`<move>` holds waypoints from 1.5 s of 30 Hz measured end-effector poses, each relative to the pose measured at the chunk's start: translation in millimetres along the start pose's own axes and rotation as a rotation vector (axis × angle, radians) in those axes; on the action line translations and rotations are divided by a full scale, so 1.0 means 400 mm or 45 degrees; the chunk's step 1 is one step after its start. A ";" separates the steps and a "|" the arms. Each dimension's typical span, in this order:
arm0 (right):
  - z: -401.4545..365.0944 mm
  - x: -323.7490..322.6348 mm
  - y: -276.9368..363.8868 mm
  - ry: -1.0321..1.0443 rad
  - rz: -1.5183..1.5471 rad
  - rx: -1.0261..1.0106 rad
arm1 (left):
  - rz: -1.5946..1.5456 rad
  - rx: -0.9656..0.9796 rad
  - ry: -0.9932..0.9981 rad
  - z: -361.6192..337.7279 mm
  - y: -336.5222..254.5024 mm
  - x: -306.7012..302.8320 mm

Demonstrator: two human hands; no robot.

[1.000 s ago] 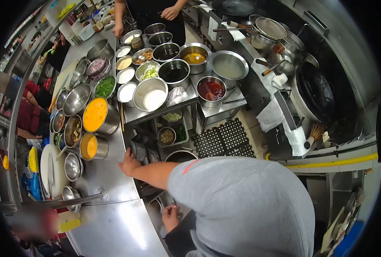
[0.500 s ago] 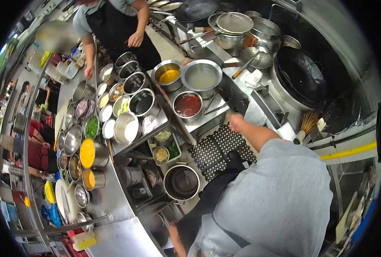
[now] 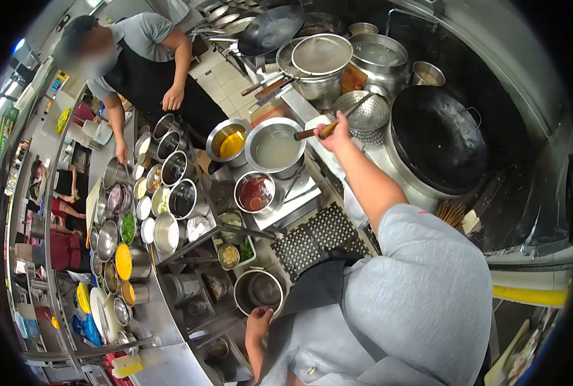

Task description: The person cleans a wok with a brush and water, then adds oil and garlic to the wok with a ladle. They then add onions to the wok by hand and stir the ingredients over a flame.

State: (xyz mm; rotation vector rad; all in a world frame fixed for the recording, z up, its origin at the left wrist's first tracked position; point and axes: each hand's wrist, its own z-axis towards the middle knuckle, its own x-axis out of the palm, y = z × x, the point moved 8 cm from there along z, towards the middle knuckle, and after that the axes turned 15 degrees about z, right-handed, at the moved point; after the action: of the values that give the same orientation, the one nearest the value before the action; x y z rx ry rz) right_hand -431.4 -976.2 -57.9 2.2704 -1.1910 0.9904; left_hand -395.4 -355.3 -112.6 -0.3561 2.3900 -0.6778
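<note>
My right hand (image 3: 335, 134) reaches out over the range edge, fingers closed round a wooden handle (image 3: 327, 130). A metal shaft runs from that handle over a perforated strainer ladle (image 3: 362, 110), whose bowl rests beside the large wok (image 3: 437, 138). A second, darker wooden handle (image 3: 304, 135) sticks out right by my fingers. Low at my side, my left hand (image 3: 258, 316) is half curled with a gap between thumb and fingers, and nothing shows in it. Just beyond it stands a deep empty-looking pot (image 3: 259, 291).
Bowls of yellow liquid (image 3: 228, 141), cloudy liquid (image 3: 275, 147) and red sauce (image 3: 255, 193) stand left of my right arm. Another person (image 3: 141, 64) works across the counter, which holds many ingredient pots (image 3: 167, 233). A round sieve (image 3: 322, 54) tops a pot behind the ladle.
My right hand has moved up and away from beside the stand to the strainer's handle and closed on it. My left hand has risen into fuller view. The camera view has shifted.
</note>
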 end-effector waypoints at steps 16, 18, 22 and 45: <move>-0.174 0.286 0.671 0.375 -0.751 -0.918 | 0.400 0.216 -0.143 0.090 -0.197 -0.047; -0.113 0.360 0.779 0.423 -0.740 -0.737 | 0.515 0.076 -0.208 0.000 -0.256 -0.073; -0.114 0.540 0.903 0.435 -0.561 -0.612 | 0.744 0.019 -0.041 0.095 -0.014 -0.030; 0.002 -0.067 0.050 -0.027 -0.740 -0.846 | 0.623 -0.096 -0.142 -0.065 -0.047 0.002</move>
State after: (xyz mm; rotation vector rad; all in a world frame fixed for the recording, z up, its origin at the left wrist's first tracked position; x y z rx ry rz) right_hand -458.1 -973.3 -78.0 1.8912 -0.6491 0.2855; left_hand -410.8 -361.4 -85.2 0.1585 2.2720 -0.3333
